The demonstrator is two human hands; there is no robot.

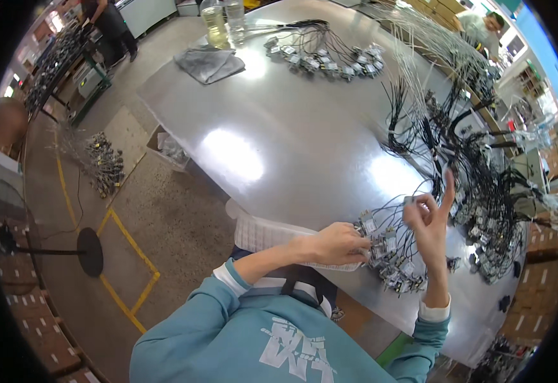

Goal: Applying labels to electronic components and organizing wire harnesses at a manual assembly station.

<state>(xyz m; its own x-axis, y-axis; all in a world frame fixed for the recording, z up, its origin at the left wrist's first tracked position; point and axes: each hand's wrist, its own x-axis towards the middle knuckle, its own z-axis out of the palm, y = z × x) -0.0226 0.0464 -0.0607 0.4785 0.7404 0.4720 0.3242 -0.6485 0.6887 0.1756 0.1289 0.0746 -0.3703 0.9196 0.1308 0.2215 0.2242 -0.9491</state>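
Note:
At the table's near edge, my left hand (341,244) is closed with its fingertips at a bunch of silvery cable connectors (390,255) on thin black wires, pinching one at the bunch's left side. My right hand (429,220) is raised just above and right of that bunch. Its index finger points up while thumb and middle finger curl together at a small greyish piece that I cannot make out. Below my left forearm, a white sheet with rows of print (259,233) lies along the table edge, partly covered by that arm.
A large tangle of black cables with connectors (477,198) covers the table's right side. More connectors (330,62) lie at the far edge, near a grey cloth (210,64) and a bottle of yellowish liquid (214,27). A box (167,150) stands under the left edge.

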